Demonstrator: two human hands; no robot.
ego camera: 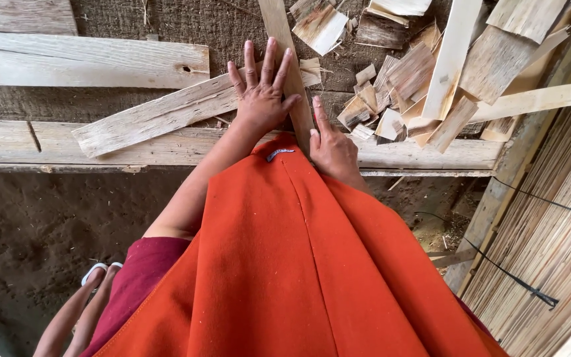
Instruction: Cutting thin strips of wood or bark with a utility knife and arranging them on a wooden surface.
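The left hand (262, 92) lies flat and open on a thin wood strip (285, 59). The right hand (332, 149) touches the strip's side, fingers out, its grip not closed. The strip rests across a long plank (160, 116).

Soft, even daylight w/ faint shadows, sharp focus, wide-angle bending at edges.

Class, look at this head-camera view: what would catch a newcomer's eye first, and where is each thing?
A bright orange woollen cloth fills the lower middle, draped over the person's lap. Just above it, the left hand lies flat with fingers spread on a narrow pale wooden slat, while the right hand rests against the slat's side. To the upper right lies a heap of split pale wood offcuts.
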